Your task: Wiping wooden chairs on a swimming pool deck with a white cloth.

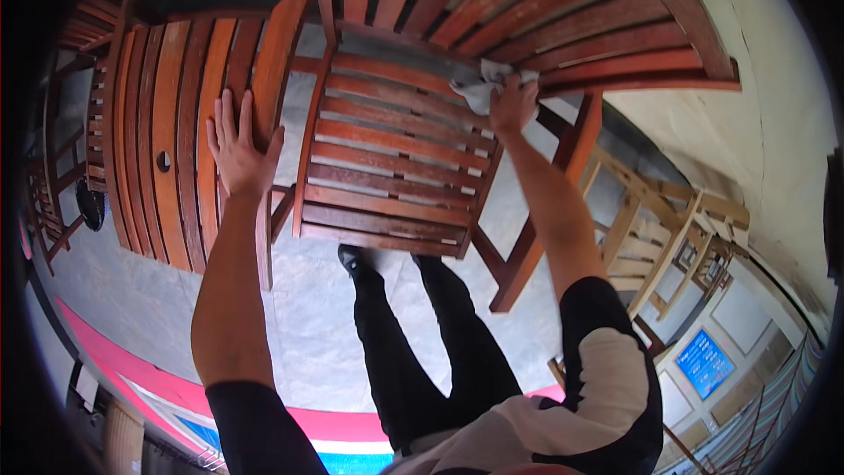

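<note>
My left hand (241, 142) rests flat, fingers apart, on the reddish-brown slatted wooden table (173, 145), which has a round hole in one slat. In my right hand (513, 105) is a crumpled pale cloth (480, 87). That hand presses the cloth at the rear right corner of a slatted wooden chair seat (395, 161), where seat and backrest meet. The slatted backrest (527, 6) rises beyond it. A wooden armrest (280, 59) runs between the table and the seat. Part of the cloth is hidden under my fingers.
Paler wooden chairs (643, 237) stand to the right by the cream wall (758, 112). More slatted chairs (59, 145) are at the far left. My feet are on the grey floor (316, 343) before the seat. A blue sign bearing writing (704, 364) is at the lower right.
</note>
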Motion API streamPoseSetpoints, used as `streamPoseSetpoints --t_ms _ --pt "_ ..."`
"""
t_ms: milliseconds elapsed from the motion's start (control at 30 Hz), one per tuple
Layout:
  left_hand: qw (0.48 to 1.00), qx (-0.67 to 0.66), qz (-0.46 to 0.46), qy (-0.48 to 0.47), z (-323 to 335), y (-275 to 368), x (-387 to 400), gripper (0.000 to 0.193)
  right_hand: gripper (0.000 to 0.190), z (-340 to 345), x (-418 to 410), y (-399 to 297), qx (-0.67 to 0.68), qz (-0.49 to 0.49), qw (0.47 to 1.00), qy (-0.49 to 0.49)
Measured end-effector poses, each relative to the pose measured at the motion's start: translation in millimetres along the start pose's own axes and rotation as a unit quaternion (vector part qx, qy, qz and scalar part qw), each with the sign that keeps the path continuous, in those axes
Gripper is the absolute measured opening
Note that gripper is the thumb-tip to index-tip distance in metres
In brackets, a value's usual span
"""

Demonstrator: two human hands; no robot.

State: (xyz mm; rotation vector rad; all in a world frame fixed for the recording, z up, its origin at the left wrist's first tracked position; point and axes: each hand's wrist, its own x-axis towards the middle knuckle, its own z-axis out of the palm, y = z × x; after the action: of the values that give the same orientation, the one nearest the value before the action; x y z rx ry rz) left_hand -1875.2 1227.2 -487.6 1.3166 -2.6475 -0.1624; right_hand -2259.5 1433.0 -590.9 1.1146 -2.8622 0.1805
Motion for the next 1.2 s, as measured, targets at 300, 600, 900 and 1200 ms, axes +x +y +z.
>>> streamPoseSetpoints --t_ms 300,600,900,1200 --pt "0.999 0.019 -0.029 -0.024 -11 -11 -9 0.07 0.032 -149 34 -77 0.341 -0.222 0.888 0.213" --pt "0.998 -0.02 -0.05 -0.044 -19 2 6 0.072 0.021 -135 122 -95 0.082 -0.381 0.845 0.365" --pt "0.992 -0.059 -0.079 -0.078 -15 6 4 0.072 0.029 -62 43 -135 -0.053 -0.433 0.899 -0.045" --pt "0.989 -0.062 -0.088 -0.101 -19 2 7 0.072 0.04 -218 167 -229 0.136 -0.44 0.746 0.482"
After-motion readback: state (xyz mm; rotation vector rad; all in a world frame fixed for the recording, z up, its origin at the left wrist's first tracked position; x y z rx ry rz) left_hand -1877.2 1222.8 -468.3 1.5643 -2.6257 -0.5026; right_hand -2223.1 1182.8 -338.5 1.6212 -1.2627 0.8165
